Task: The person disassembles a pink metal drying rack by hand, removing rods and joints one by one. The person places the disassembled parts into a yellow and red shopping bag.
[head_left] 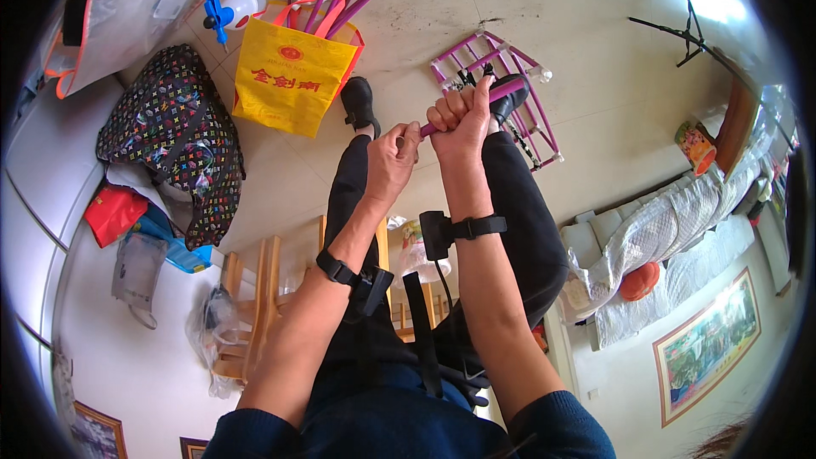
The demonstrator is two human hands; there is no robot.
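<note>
A purple tube [507, 90] slants up to the right in front of me. My right hand [459, 121] is wrapped round its middle, with the thumb pointing up along the fist. At the tube's lower left end my left hand [392, 163] pinches it between thumb and fingers. Beyond my right hand, a frame of purple tubes with white joints [538, 123] lies on the floor, partly hidden by my right shoe [510, 104]. Dark cords or straps run across that frame.
A yellow bag [285, 76] with several purple tubes stands ahead to the left, beside a blue-and-white spray bottle [246, 7]. A patterned dark bag [174, 136] is at the left. A covered sofa [654, 238] lines the right side; a black stand [687, 32] is at far right.
</note>
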